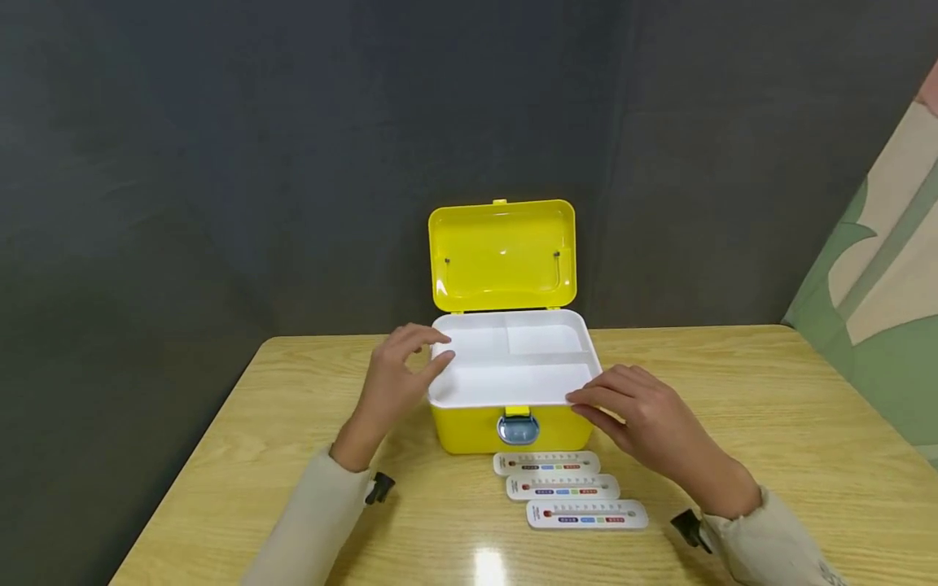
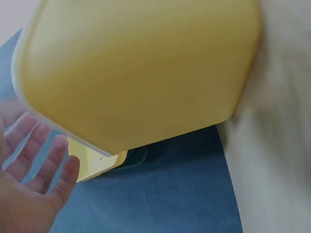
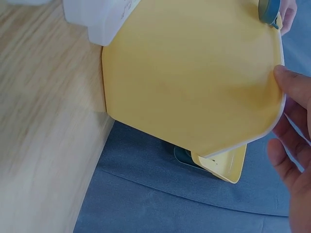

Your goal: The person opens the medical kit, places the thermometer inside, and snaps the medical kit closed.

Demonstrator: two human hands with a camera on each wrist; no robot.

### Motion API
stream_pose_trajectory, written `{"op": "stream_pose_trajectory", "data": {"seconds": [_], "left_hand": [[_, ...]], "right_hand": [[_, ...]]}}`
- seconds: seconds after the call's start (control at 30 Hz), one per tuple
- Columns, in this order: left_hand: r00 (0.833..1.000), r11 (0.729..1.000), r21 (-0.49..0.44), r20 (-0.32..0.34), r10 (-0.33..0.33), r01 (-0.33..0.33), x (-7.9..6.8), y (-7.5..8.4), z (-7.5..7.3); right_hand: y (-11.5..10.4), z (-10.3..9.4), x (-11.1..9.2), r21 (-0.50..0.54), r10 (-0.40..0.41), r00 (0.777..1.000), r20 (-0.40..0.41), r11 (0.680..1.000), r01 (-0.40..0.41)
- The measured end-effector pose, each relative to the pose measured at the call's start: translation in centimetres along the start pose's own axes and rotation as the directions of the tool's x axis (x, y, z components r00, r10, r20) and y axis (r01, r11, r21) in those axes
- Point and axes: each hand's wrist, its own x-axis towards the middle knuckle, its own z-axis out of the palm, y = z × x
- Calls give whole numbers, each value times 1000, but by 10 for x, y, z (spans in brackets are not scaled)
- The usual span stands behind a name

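A yellow storage box point(image 1: 469, 431) stands with its lid point(image 1: 501, 256) raised. A white divided tray point(image 1: 513, 382) fills its top, its three compartments bare. My left hand point(image 1: 396, 366) is at the tray's left edge, thumb and forefinger apart over the rim; in the left wrist view its fingers point(image 2: 46, 170) are spread beside the box wall. At the front right corner, my right hand point(image 1: 641, 411) pinches the tray's rim between thumb and forefinger. The right wrist view shows the thumb point(image 3: 294, 85) on the rim from outside, other fingers beyond it.
Three white thermometers, a back one point(image 1: 545, 464), a middle one point(image 1: 563, 487) and a front one point(image 1: 586, 515), lie in a staggered row before the box. A grey-blue latch point(image 1: 518, 430) hangs on its front. Behind the wooden table point(image 1: 293, 407) is a dark curtain point(image 1: 330, 163).
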Motion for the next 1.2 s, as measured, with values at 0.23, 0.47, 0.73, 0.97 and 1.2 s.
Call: {"op": "stream_pose_trajectory", "data": {"seconds": [0.23,0.47,0.73,0.97,1.2], "left_hand": [[991,993,9,65,116,-116,-27,10,2],[954,956,73,122,274,-283,-40,6,6],[935,924,152,91,341,-352,-43,6,5],[929,918,140,59,367,-371,-43,5,7],[930,920,133,36,367,-368,-45,7,6]], "right_hand": [[1,0,-3,-8,20,1000,-13,1000,-20],[0,-2,-4,-30,53,999,7,998,-53],[-2,-4,-7,-43,71,997,43,997,-70],[-4,-10,-7,-71,70,994,79,995,-65],[-14,-17,-23,-87,48,990,133,996,-36]]}}
